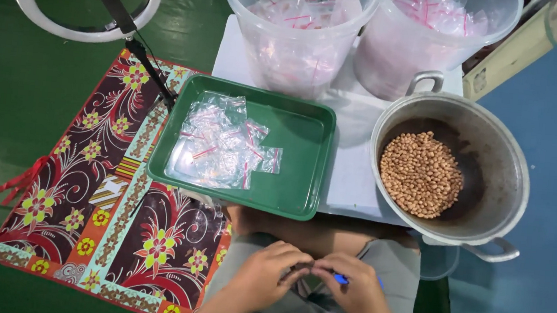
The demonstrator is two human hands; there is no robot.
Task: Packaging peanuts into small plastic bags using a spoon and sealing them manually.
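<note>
Both hands met over the lap, working a small blue-tipped item between them.

The left hand (pixel 266 271) and right hand (pixel 355 290) sat fingertip to fingertip just below the green tray (pixel 304 172); the blue item (pixel 341 278) lay under the right grip, its long axis running left to right, nearer the right hand. Both grips were curled nearly closed; whether the left one held anything could not be told. Only a short blue end showed. 2 clear buckets (pixel 294 63) of small bags and a pot of peanuts (pixel 421 174) stood beyond.
</note>
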